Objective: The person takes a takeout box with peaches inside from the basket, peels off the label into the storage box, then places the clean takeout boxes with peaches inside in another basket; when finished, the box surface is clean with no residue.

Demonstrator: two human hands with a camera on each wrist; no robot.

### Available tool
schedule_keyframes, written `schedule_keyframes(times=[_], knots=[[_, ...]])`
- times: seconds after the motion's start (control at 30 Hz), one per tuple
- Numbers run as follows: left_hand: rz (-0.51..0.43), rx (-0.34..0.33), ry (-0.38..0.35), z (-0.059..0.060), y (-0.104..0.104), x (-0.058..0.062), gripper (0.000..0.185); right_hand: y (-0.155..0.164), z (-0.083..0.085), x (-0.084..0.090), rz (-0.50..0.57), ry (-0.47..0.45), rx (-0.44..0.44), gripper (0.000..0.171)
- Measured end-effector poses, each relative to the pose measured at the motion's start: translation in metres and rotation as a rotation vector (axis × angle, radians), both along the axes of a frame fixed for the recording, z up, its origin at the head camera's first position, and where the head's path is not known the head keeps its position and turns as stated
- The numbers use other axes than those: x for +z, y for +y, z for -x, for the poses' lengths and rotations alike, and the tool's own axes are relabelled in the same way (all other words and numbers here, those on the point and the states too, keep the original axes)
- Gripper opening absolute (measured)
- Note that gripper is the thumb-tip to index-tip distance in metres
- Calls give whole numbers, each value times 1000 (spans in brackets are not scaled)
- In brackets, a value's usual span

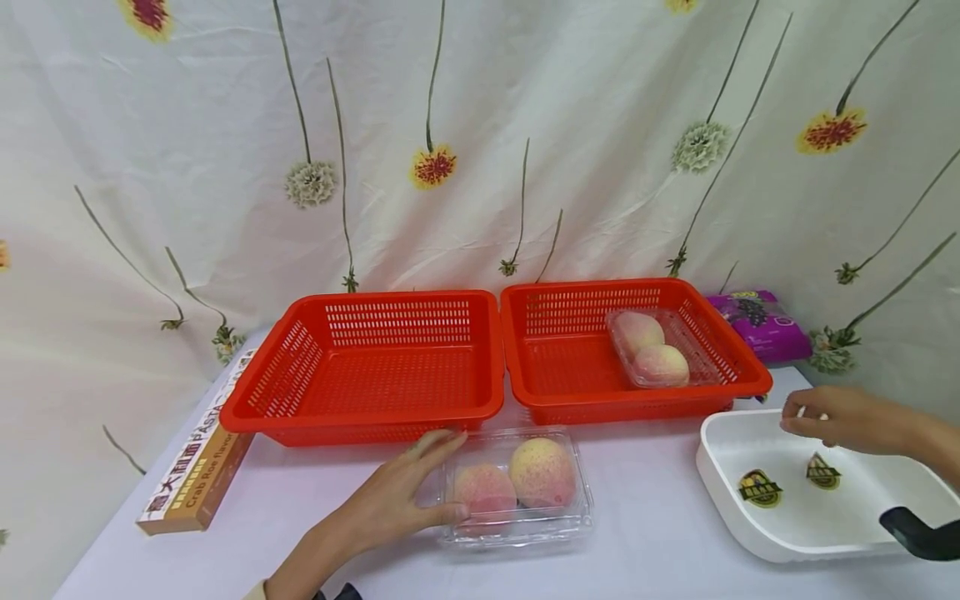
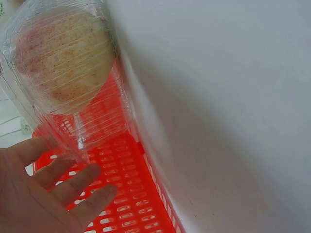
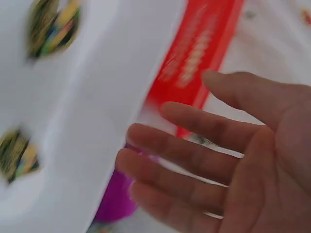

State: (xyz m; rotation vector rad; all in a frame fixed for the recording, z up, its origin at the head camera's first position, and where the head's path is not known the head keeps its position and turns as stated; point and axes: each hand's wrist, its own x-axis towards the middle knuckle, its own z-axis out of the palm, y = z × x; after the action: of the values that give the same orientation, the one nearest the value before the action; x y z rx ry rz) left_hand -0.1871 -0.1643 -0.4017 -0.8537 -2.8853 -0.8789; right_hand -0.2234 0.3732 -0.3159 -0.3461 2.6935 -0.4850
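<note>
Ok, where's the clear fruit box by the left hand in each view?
Head: the fruit box lies on the table, bottom centre, in front of the red baskets, with the left hand touching its left end.
Left wrist: top left, one fruit showing through the plastic, fingers just below it.
Right wrist: not in it.
Shared landmark: the red baskets.
</note>
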Motion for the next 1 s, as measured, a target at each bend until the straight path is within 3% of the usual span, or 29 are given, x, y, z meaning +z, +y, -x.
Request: schedule_keyframes(times=[0.13,0.23,0.37,0.53,0.6,0.83,1.0], knots=[[-3,-2,11,1,0,0,85,-54,-17,15,94,236,75,28],[-5,-1,14,2,0,0,85,-96,-25,12,272,258,120,38],[-7,-2,13,1,1,-1,86,-143,-27,-15,533,112,178,50],[-7,-1,8,1,2,-1,86,-179,-20,-52,624,-42,188,64],[-9,-3,10,1,2,-1,86,-188,-14,-61,655,-92,145,68],[-11,-11,17,1,2,-2,85,-213,4,-80,837,-238,16,68],[-10,-6,27,0,0,-1,85,-219,10,-83,891,-292,-25,65]])
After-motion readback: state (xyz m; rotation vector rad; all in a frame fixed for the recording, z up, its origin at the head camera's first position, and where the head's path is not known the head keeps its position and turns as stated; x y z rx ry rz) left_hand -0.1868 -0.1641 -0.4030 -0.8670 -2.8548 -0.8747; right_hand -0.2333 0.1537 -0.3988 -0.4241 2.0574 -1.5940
